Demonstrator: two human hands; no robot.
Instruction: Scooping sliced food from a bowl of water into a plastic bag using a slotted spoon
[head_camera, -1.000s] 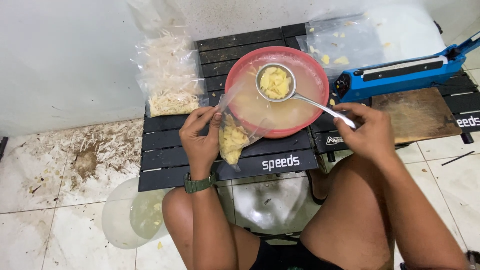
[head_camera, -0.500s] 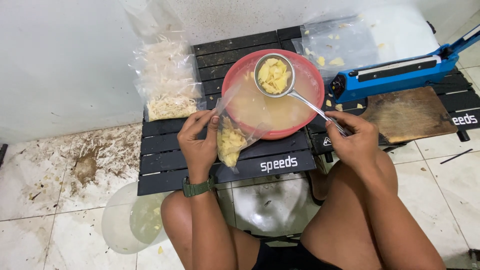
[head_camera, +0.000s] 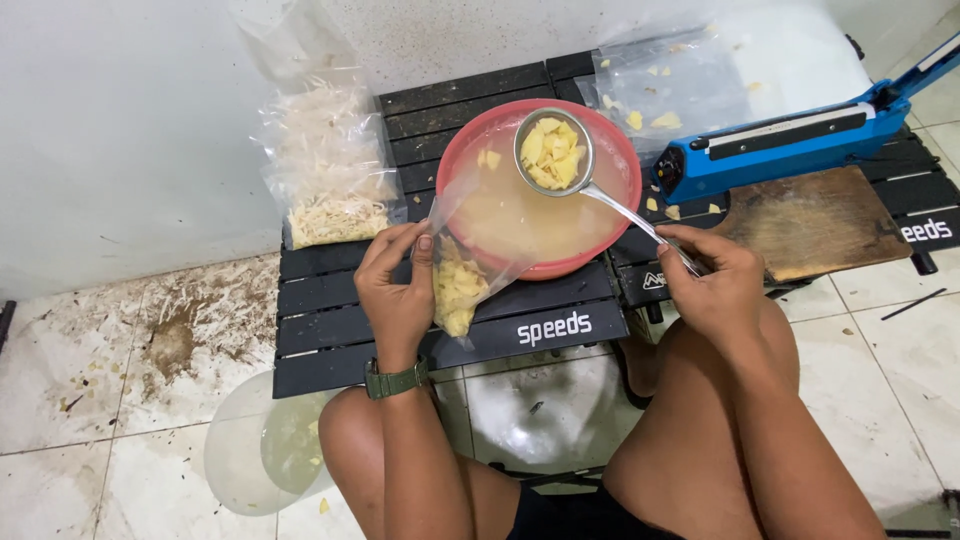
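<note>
My left hand (head_camera: 398, 290) holds a clear plastic bag (head_camera: 462, 285) partly filled with yellow pieces, its mouth held open against the rim of a red bowl (head_camera: 455, 165). The bowl holds cloudy liquid. My right hand (head_camera: 712, 280) grips the handle of a metal strainer ladle (head_camera: 553, 152). The ladle is full of yellow pieces and hovers over the far side of the bowl. Both rest above a low black slatted table (head_camera: 330, 320).
A clear bag of pale shreds (head_camera: 330, 170) leans against the wall at the left. A blue heat sealer (head_camera: 790, 145) and a wooden board (head_camera: 820, 220) lie at the right, with clear bags (head_camera: 680, 80) behind. A translucent tub (head_camera: 260, 450) stands on the tiled floor.
The ladle with yellow pieces has stayed lifted over the bowl, shifting slightly toward the bowl's far side. My left hand keeps the bag at the rim.
</note>
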